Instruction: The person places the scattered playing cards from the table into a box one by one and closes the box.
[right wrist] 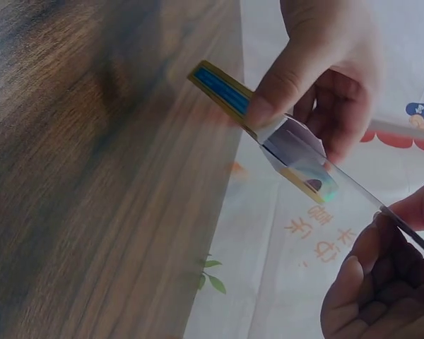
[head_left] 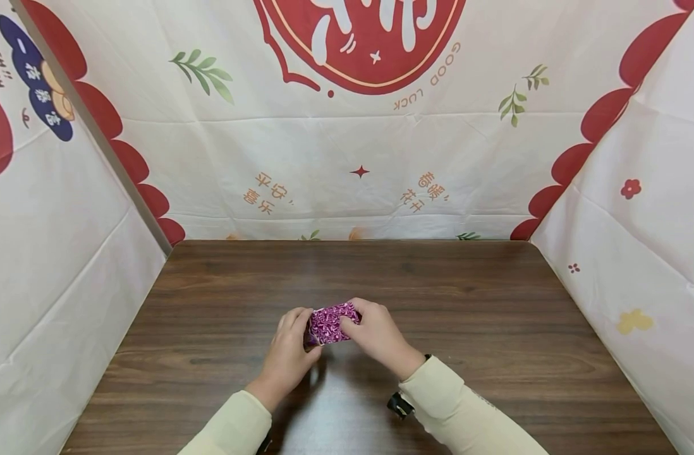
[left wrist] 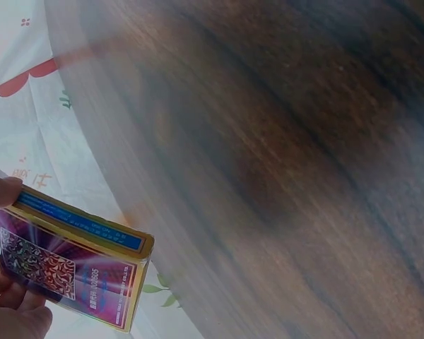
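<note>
My left hand (head_left: 290,351) grips a small card box (left wrist: 71,258) by its sides, thumb along one narrow edge. Gold edging, a blue strip and a patterned square mark the box. In the right wrist view its end flap (right wrist: 293,145) stands open. From that end sticks out a thin stack of cards (right wrist: 408,232), seen nearly edge-on. My right hand (head_left: 378,335) pinches the stack's far end between thumb and fingers. The head view shows the purple-and-white patterned face of the cards (head_left: 327,323) between both hands. How much of the stack lies inside the box is hidden.
Both hands are over a dark wood-grain table (head_left: 438,278). White printed cloth (head_left: 335,145) hangs behind it and along both sides. A dark band with a small black device (head_left: 401,404) is on the right wrist.
</note>
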Motion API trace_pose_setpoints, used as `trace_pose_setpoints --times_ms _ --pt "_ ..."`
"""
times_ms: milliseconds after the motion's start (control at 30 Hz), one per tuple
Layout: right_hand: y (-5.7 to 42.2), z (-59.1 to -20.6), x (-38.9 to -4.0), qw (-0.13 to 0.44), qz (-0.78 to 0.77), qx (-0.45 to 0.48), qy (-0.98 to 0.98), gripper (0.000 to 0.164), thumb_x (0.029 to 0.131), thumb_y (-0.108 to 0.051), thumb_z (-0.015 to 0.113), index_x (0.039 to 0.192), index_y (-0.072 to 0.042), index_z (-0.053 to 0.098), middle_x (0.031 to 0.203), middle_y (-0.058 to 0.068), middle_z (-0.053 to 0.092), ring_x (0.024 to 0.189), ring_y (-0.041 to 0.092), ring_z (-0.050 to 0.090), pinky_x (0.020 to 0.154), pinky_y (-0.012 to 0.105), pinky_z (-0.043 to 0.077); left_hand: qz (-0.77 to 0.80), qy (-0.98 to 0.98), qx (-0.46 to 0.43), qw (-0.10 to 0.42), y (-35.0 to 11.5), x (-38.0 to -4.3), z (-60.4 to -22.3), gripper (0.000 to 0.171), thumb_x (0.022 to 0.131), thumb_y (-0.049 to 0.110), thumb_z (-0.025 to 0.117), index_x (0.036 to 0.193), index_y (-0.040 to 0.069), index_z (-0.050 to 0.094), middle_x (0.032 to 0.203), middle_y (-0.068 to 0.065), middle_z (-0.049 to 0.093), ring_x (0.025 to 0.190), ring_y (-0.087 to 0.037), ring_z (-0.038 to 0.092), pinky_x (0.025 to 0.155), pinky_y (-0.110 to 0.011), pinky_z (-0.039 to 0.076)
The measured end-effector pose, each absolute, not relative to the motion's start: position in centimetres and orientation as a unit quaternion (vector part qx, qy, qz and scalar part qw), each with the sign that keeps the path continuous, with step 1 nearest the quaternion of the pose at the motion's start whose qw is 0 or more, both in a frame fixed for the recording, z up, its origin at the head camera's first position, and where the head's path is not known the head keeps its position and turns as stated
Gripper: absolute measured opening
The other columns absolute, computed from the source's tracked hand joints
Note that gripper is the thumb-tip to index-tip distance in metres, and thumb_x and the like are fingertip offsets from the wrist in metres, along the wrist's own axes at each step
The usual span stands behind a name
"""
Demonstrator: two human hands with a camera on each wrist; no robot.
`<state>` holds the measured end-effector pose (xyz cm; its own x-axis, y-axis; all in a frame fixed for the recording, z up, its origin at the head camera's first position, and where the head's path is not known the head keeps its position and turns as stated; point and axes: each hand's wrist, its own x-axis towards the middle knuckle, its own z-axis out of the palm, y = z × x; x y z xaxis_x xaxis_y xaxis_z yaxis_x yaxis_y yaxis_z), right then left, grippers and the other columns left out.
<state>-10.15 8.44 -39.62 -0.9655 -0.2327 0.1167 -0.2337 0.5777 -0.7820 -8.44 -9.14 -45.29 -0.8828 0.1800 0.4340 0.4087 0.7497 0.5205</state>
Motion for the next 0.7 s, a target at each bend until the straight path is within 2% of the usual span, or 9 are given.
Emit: trace_pose_setpoints --times_ms 267,700 --pt "8.21 -39.8 -10.21 -0.01 0.439 0.132 -0.889 0.004 0.08 -0.012 0.055 0.076 -0.012 0.057 0.057 -0.005 0.049 0.044 0.005 0.037 0.038 0.021 0.034 -0.314 -0.921 -0.157 0.169 -9.07 -8.39 -45.16 0.066 0.062 0.009 0.079 0.121 0.0 0.05 0.117 -0.011 0.049 0.109 -0.024 0.045 0.091 -0.039 0.042" --pt "7.89 -39.74 -10.53 -0.005 0.429 0.122 -0.895 0.005 0.079 -0.013 0.055 0.079 -0.012 0.059 0.058 -0.005 0.049 0.045 0.007 0.036 0.039 0.022 0.033 -0.303 -0.919 -0.17 0.184 -9.05 -8.22 -45.1 0.068 0.062 0.01 0.079 0.122 0.001 0.049 0.118 -0.011 0.047 0.11 -0.025 0.045 0.092 -0.038 0.041"
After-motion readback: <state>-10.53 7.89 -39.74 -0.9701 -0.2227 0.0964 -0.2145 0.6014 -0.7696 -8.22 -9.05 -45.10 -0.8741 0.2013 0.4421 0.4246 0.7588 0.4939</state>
